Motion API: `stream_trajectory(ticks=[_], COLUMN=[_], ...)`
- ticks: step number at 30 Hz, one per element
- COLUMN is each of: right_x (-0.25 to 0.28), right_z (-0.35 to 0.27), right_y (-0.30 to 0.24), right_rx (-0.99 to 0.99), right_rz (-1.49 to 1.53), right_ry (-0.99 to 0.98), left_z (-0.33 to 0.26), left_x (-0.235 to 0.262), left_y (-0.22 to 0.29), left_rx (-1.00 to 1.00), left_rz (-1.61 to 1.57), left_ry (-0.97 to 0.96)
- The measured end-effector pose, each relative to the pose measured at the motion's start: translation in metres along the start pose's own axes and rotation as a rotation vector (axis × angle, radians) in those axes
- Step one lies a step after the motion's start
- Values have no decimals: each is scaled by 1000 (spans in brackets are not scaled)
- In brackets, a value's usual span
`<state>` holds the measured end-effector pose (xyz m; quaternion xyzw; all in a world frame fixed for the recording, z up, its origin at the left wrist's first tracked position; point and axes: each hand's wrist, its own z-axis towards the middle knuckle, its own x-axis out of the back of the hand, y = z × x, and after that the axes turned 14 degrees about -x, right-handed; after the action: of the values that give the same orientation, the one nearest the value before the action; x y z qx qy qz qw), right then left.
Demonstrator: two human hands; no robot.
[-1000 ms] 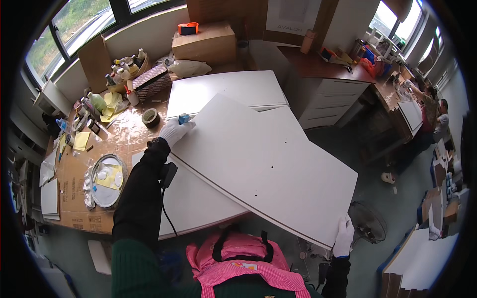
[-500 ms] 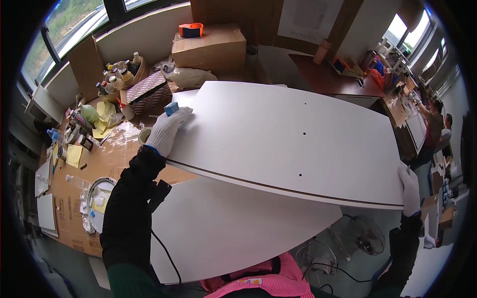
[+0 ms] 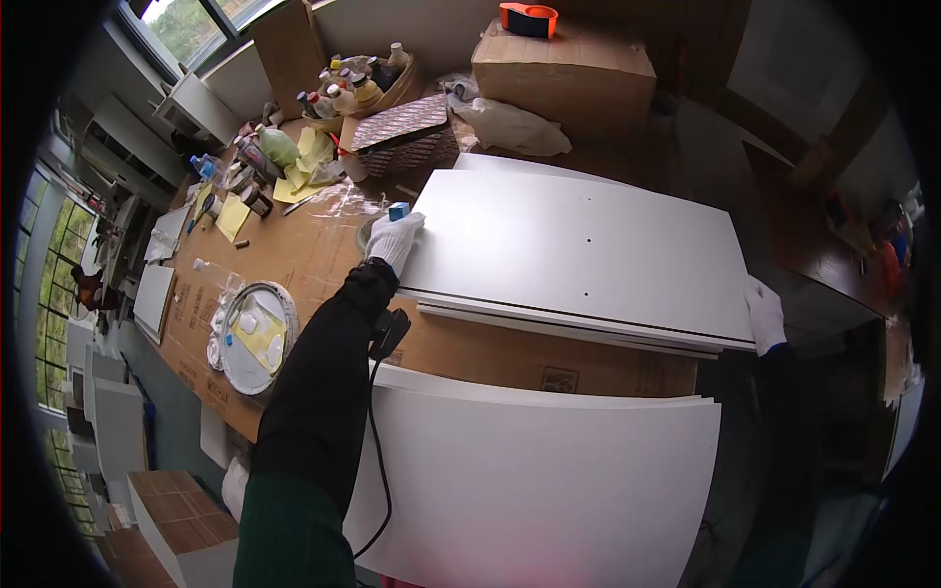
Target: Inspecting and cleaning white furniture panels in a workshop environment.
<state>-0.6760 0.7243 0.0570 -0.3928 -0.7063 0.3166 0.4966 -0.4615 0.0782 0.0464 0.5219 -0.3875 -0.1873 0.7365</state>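
A white panel (image 3: 578, 245) with a row of small dark holes lies over other white panels (image 3: 549, 323) on the bench. My left hand (image 3: 394, 243), in a white knit glove, grips its left end. A small blue block (image 3: 398, 211) sticks up at that hand's fingers. My right hand (image 3: 766, 316), gloved too, is closed round the right end of the panel, its thumb on the near side. Closer to me stand or lean several larger white sheets (image 3: 539, 480), apart from the held panel. A black cord with a dark plug-like piece (image 3: 390, 333) hangs by my left forearm.
The cardboard-covered bench (image 3: 314, 260) carries a round tub lid (image 3: 257, 338), yellow papers (image 3: 232, 218) and jars. Behind are a basket of bottles (image 3: 368, 88), a patterned box (image 3: 402, 127) and a large carton (image 3: 564, 78) with an orange-black tape dispenser (image 3: 528, 20).
The held panel has come down and away from me onto the other panels, turning level. Both hands stay on its ends. My view has swung left, showing more of the floor there.
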Motion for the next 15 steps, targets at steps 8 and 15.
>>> stream_trajectory(ticks=[8, 15], right_x=[-38, -27], right_z=[50, 53], right_y=[26, 20], right_rx=[55, 118], right_rz=[-113, -756], right_ry=[117, 216], left_z=[47, 65], left_x=[-37, -59], left_y=[-19, -24], left_rx=[83, -355], left_rz=[253, 684], left_ry=[-208, -572])
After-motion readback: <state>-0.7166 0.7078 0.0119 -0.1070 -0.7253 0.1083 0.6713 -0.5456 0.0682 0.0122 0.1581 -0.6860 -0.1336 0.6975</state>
